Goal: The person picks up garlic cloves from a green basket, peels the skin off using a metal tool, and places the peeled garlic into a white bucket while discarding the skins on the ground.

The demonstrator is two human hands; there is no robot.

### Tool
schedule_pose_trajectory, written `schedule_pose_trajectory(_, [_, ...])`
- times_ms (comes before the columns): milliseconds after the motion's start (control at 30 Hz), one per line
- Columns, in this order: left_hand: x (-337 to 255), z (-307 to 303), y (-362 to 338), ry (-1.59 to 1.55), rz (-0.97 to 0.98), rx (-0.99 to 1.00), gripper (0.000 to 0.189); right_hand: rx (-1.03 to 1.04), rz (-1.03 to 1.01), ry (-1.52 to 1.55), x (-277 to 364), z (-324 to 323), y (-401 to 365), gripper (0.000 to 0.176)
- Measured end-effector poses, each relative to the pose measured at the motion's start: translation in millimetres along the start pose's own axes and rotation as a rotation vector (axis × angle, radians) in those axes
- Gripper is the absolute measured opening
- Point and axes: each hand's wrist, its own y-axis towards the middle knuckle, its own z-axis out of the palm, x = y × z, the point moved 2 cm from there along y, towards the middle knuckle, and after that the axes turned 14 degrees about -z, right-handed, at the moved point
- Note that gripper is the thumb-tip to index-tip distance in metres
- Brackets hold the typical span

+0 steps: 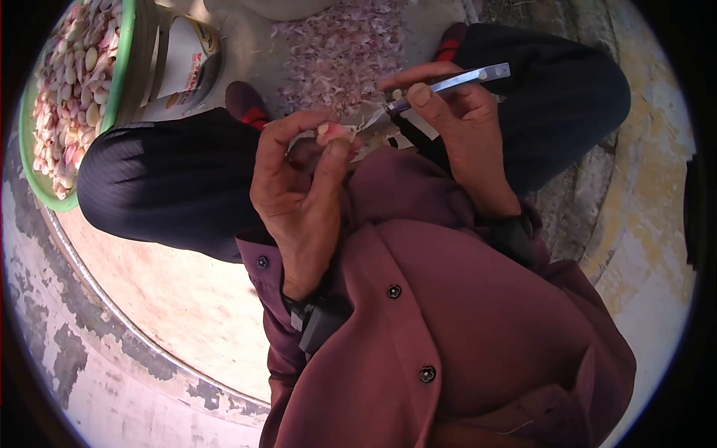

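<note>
My left hand [302, 194] pinches a pinkish garlic clove [337, 132] between thumb and curled fingers, with bits of papery skin at its right end. In my right hand [478, 134] is a small knife [467, 78] with a shiny, bluish-silver handle, held between thumb and fingers. The knife's short blade [375, 116] points left and down toward the clove, its tip close to the loose skin. A small pale piece [397, 95] shows by the right fingers, beside the handle. Both hands are above my lap, in front of the maroon shirt.
At the upper left stands a green basket [123, 67] heaped with garlic cloves [78, 82]. Beside it is a white bucket [183, 60] with a printed label. Garlic skins [340, 56] are strewn over the ground between my feet. My bent knees flank the work on both sides.
</note>
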Motion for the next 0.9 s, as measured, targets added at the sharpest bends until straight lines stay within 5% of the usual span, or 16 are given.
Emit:
schedule_pose_trajectory(100, [0, 0, 3, 0.146, 0.084, -0.036, 0.021, 0.063, -0.080, 0.138, 12, 12, -3, 0.025])
schedule_pose_trajectory(200, [1, 0, 1, -0.107, -0.183, 0.039, 0.019, 0.210, -0.302, 0.063, 8, 12, 1, 0.027])
schedule_pose_trajectory(467, [8, -8, 2, -0.468, -0.288, 0.226, 0.021, 0.282, -0.244, 0.104, 19, 22, -1, 0.027])
schedule_pose_trajectory(900, [13, -8, -4, -0.479, -0.337, 0.124, 0.018, 0.290, -0.443, -0.063, 16, 25, -9, 0.022])
